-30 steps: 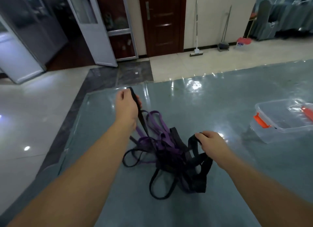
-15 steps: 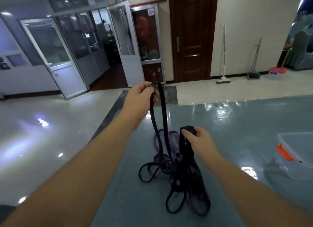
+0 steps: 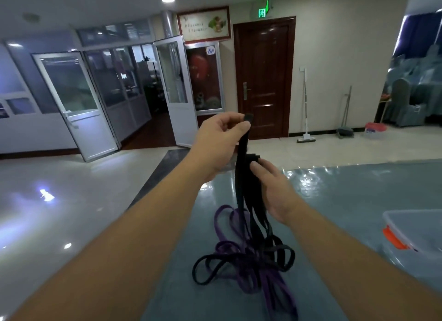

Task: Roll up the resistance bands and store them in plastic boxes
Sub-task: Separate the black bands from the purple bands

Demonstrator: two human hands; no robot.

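Note:
My left hand (image 3: 221, 143) pinches the top end of a black resistance band (image 3: 242, 177) and holds it high above the table. My right hand (image 3: 272, 191) grips the same bundle of black straps lower down, just right of it. The straps hang down into a tangled pile of black and purple bands (image 3: 246, 258) lying on the table. A clear plastic box (image 3: 421, 227) with an orange latch stands at the right edge, partly cut off.
The bands lie on a grey-blue glossy table (image 3: 346, 201) whose left edge runs diagonally near my left forearm. Beyond it are a tiled floor, glass doors (image 3: 71, 100), a dark wooden door (image 3: 263, 76), and a mop (image 3: 306, 134) by the wall.
Both hands have risen with the black band, the left one highest. The right hand moved up close under the left. The view tilted upward, so more of the room shows.

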